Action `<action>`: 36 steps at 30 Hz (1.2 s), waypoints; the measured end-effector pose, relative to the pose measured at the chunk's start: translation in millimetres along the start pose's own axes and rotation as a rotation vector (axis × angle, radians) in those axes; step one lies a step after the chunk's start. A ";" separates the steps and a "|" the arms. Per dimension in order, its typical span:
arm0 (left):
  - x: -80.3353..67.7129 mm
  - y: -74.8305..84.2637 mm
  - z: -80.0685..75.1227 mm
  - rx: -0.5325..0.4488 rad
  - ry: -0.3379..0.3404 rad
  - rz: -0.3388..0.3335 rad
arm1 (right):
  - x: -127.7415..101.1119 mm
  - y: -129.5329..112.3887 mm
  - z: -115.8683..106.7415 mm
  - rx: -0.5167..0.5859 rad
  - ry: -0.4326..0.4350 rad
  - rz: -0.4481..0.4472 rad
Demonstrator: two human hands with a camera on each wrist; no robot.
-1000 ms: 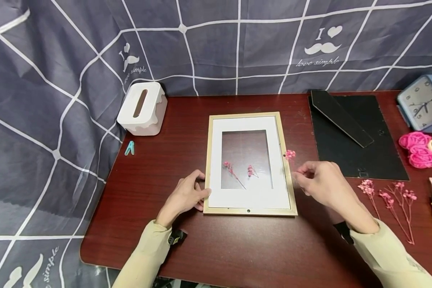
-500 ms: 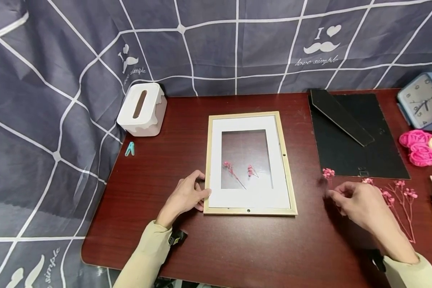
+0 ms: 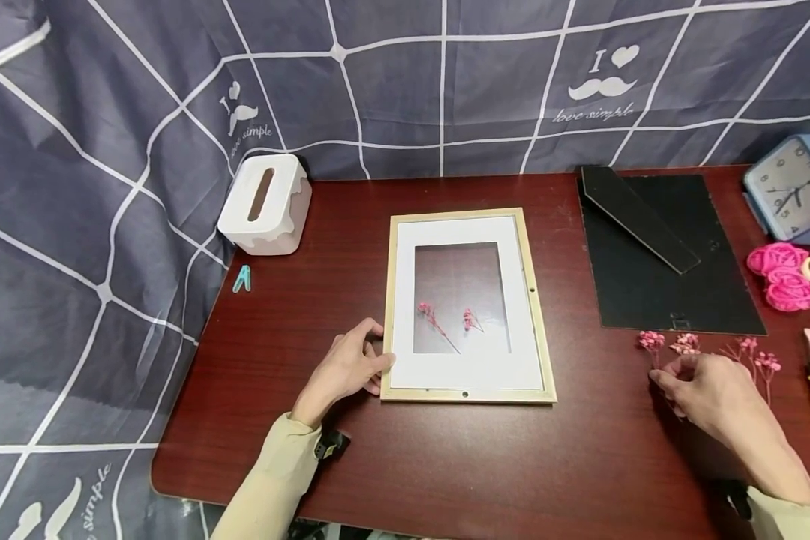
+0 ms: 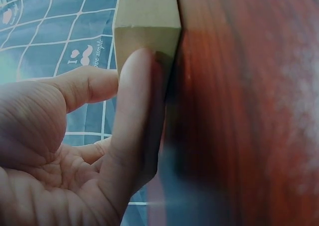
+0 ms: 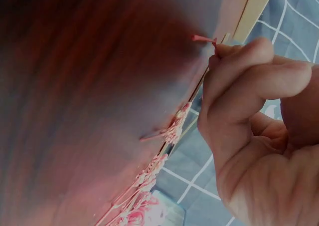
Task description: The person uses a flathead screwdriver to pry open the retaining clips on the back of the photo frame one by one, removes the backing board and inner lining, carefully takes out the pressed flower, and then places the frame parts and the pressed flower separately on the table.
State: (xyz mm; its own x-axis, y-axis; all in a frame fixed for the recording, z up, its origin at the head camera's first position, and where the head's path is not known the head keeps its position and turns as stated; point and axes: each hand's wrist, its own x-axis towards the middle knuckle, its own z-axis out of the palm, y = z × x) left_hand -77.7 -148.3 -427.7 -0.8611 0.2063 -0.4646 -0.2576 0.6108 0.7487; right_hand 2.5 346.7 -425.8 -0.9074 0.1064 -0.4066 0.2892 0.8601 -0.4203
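While the left hand [image 3: 346,369] rested with thumb and fingers on the frame's [image 3: 466,395] lower left corner, the right hand [image 3: 705,388] pinched a pink flower sprig [image 3: 651,341] beside loose sprigs [image 3: 756,358], near the black backing board [image 3: 675,285]

We see a glossy dark-red wood-grain desk [image 3: 445,465] and a pale matt wooden frame [image 3: 388,300]. Its mat [image 3: 466,367] looks like smooth white paper.

— What's in my right grip [image 3: 705,390]?
— A thin sprig of pink dried flowers [image 3: 651,342], pinched by its stem near the table's right edge.
— And my left grip [image 3: 351,367]?
— Touching the pale wooden frame [image 3: 464,396], flat mid-table.
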 end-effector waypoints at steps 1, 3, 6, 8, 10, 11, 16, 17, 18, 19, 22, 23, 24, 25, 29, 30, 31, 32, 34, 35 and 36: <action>-0.1 0.6 -0.1 0.000 0.000 -0.004 | 0.2 1.3 -0.2 -0.003 -0.003 0.000; 0.3 0.9 0.2 -0.002 0.002 -0.011 | 0.5 3.4 0.0 -0.006 0.000 -0.001; 0.1 1.8 0.5 -0.001 0.003 -0.011 | 0.7 5.5 0.9 -0.005 0.003 0.008; 0.0 1.6 0.8 -0.003 0.004 -0.008 | 0.9 5.8 1.7 -0.003 0.017 0.015; 0.0 1.7 0.8 -0.003 0.003 -0.005 | 0.9 5.9 2.3 -0.007 0.029 0.017; 0.1 1.7 0.8 -0.002 0.002 -0.004 | 1.0 5.6 2.4 -0.011 0.039 0.016; 0.5 0.9 0.6 -0.004 -0.003 -0.006 | 2.0 5.5 1.2 -0.016 0.034 0.013; 0.3 0.9 0.5 -0.004 -0.004 -0.005 | 2.2 5.5 0.9 -0.019 0.030 0.012; 0.1 1.0 0.4 -0.006 -0.004 -0.006 | 2.5 5.6 0.7 -0.022 0.027 0.011; 0.2 0.9 0.5 -0.005 -0.005 -0.005 | 2.6 5.6 0.7 -0.026 0.026 0.008; 0.1 0.7 0.4 -0.005 -0.004 -0.001 | 2.7 5.7 0.7 -0.037 0.024 0.003; 0.1 0.5 0.3 -0.004 -0.004 -0.001 | 2.8 5.7 0.6 -0.041 0.024 0.002; 0.4 0.3 0.4 -0.004 -0.003 -0.001 | 2.8 5.8 0.6 -0.043 0.025 0.001; 0.5 0.0 0.5 -0.004 -0.002 0.000 | 2.7 5.9 0.7 -0.047 0.026 -0.001; 0.8 -0.5 0.4 -0.007 0.000 0.000 | 2.8 6.3 1.0 -0.059 0.032 -0.008; 0.7 -0.5 0.3 -0.006 0.001 0.001 | 2.5 6.1 1.3 -0.062 0.038 -0.011; 0.5 -0.4 0.2 -0.006 0.001 0.004 | 2.3 5.7 1.2 -0.065 0.038 -0.011; 0.6 -0.5 0.1 -0.003 0.001 0.005 | 1.9 5.2 1.0 -0.069 0.040 -0.011; 0.4 -0.3 -0.2 -0.002 0.000 0.006 | 0.6 3.6 0.4 -0.076 0.045 -0.011; 0.4 -0.3 -0.2 -0.002 0.000 0.005 | 0.0 2.3 -0.7 -0.080 0.043 -0.007; 0.5 -0.2 -0.2 -0.001 0.000 0.005 | -0.8 0.9 -1.7 -0.087 0.045 -0.004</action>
State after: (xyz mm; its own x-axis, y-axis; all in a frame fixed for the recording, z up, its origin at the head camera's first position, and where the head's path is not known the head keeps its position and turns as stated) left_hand -78.2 -148.5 -428.0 -0.8625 0.2090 -0.4609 -0.2541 0.6087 0.7516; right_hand 3.0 348.2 -424.5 -0.9217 0.1232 -0.3677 0.2597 0.9003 -0.3493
